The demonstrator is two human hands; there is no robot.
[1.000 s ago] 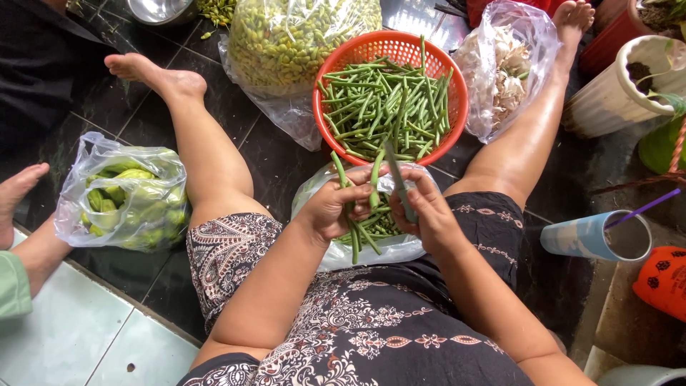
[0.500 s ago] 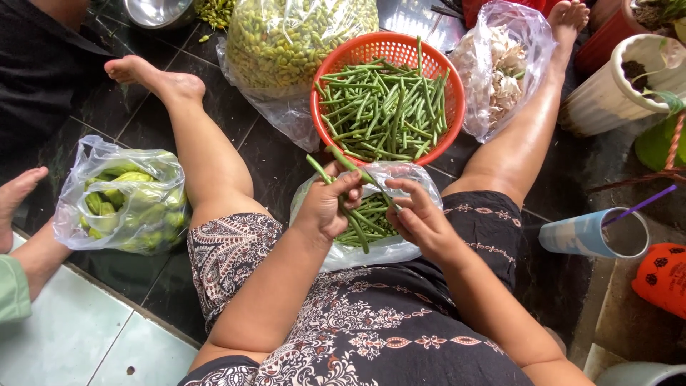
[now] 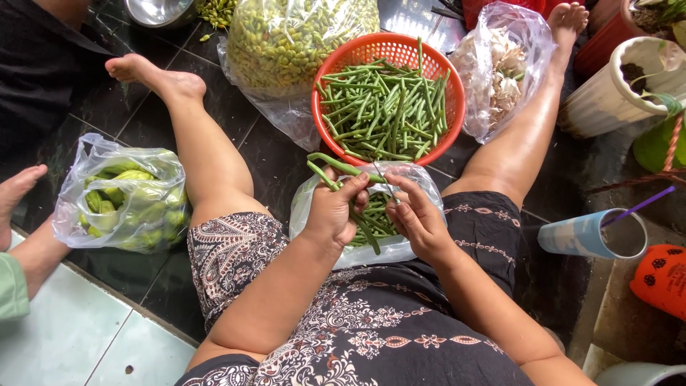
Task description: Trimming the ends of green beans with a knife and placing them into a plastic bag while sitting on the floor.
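Two bare hands meet above the lap of a person sitting on a dark tiled floor (image 3: 257, 154) with legs spread. Left hand (image 3: 334, 214) has its grip closed around a few long green beans (image 3: 336, 170), whose ends curve up and to the left past the thumb. Right hand (image 3: 416, 218) pinches a small thin blade (image 3: 386, 184) between fingertips, its tip touching the beans just beside the left thumb. Directly under both hands lies an open clear plastic bag (image 3: 411, 246) with cut bean pieces inside. Just beyond it, between the knees, sits a round orange basket (image 3: 355, 53) filled with whole long beans. Behind the basket stands a large clear bag of small yellow-green pods (image 3: 300, 36); to its right, a bag of pale garlic skins (image 3: 504, 68). Near the left leg rests a bag of green vegetables (image 3: 121, 200). By the right thigh stands a blue cup with a purple straw (image 3: 589, 234). Another person's hand (image 3: 16, 196) shows at the left edge
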